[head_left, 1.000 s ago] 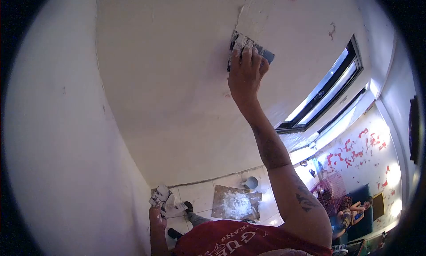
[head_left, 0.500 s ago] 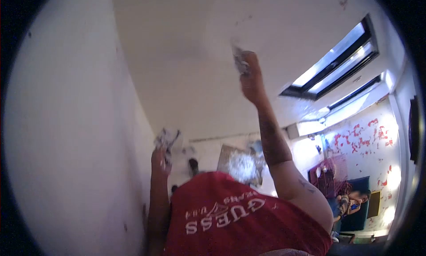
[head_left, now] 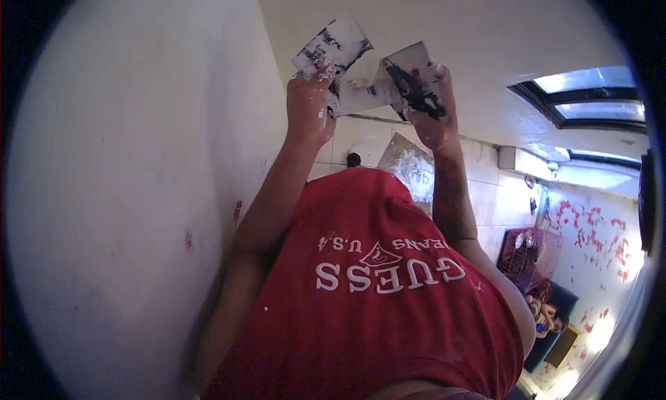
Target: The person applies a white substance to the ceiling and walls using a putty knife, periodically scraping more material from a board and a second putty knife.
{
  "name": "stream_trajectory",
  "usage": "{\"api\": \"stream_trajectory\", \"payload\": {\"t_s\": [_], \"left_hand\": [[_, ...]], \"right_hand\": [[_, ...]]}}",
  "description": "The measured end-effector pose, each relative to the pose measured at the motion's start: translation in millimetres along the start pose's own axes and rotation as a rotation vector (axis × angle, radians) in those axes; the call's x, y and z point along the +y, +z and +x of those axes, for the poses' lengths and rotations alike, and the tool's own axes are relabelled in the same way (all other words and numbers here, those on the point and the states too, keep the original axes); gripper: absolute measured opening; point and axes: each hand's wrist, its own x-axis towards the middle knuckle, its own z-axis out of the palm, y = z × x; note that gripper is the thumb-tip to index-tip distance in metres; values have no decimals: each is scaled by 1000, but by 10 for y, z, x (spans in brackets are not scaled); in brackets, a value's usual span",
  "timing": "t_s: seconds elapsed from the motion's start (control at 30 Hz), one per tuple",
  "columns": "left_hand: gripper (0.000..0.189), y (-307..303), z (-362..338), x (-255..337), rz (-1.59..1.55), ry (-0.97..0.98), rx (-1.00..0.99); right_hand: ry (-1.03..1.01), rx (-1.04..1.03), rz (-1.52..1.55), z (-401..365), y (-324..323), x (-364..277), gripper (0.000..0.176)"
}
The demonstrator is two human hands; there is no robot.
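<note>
My left hand (head_left: 310, 112), smeared with white putty, is closed round a putty knife (head_left: 336, 45) whose wide blade carries white and dark smears. Close beside it, my right hand (head_left: 438, 123) grips a second putty knife (head_left: 416, 77), its blade streaked with black and coated in pale putty. A pale, putty-covered strip (head_left: 364, 98) spans the space between the two hands and overlaps the right blade in this view. The handles are mostly hidden by my fingers. Both tools are held out in front of my red shirt (head_left: 374, 317).
A white wall (head_left: 132, 192) runs close along my left. Below lies a board (head_left: 415, 168) with white putty on it, on a tiled floor (head_left: 350, 140). Dark-framed windows (head_left: 590, 98) are at upper right. Farther off are a pink cage (head_left: 533, 254) and a person (head_left: 543, 315).
My right hand has come down from high on the pale surface towards my left hand. The left hand has risen, and the two putty knives are now close together. The view has shifted.
</note>
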Motion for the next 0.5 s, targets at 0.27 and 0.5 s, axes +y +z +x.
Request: {"api": "stream_trajectory", "payload": {"t_s": [0.27, 0.5], "left_hand": [[57, 158, 64, 41, 514, -2, -249], [30, 468, 175, 156, 504, -47, 16]], "right_hand": [[-293, -234, -903, 256, -435, 635, 52], [116, -555, -830, 467, -1006, 827, 63]]}}
